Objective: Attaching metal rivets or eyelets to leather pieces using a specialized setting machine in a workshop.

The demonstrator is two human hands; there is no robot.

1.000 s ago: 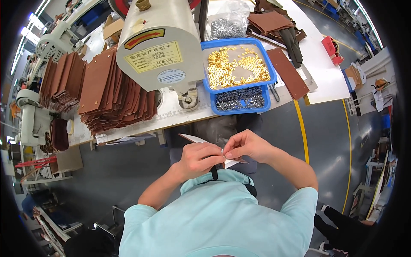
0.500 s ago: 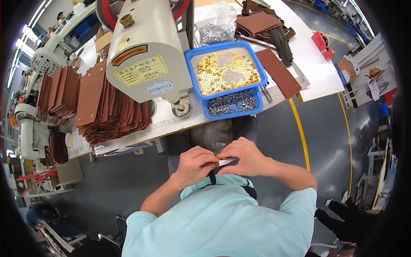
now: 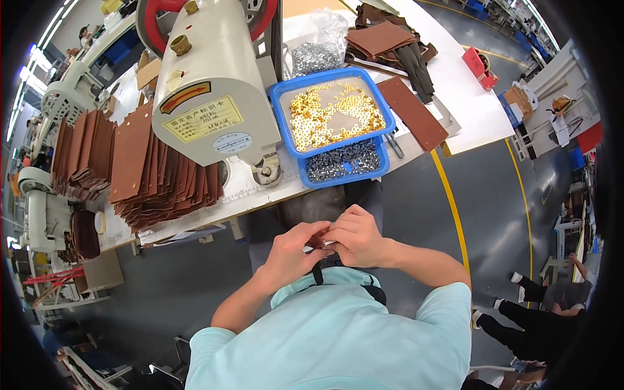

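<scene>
Close to my body, below the table's edge, my left hand point(image 3: 291, 250) and my right hand point(image 3: 356, 238) meet with bent fingers. Between their fingertips shows a small whitish piece point(image 3: 327, 244), mostly hidden, so its kind cannot be made out. A black strap end point(image 3: 317, 274) hangs just under my left fingers. Nearest on the table is a blue tray point(image 3: 277, 123) of small gold rings. It rests partly over a second blue tray point(image 3: 383, 170) holding small dark and silvery metal pieces.
A cream press machine point(image 3: 208, 71) stands left of the trays. Farther left are stacks of brown leather pieces point(image 3: 133, 153). A clear bag of metal pieces point(image 3: 316, 57), a brown panel point(image 3: 413, 112) and a dark bag point(image 3: 416, 68) lie behind and right. People stand at lower right.
My fingers have closed further over the small whitish piece, and less of it shows. My right hand has turned and shifted slightly left. The whole view has shifted a little.
</scene>
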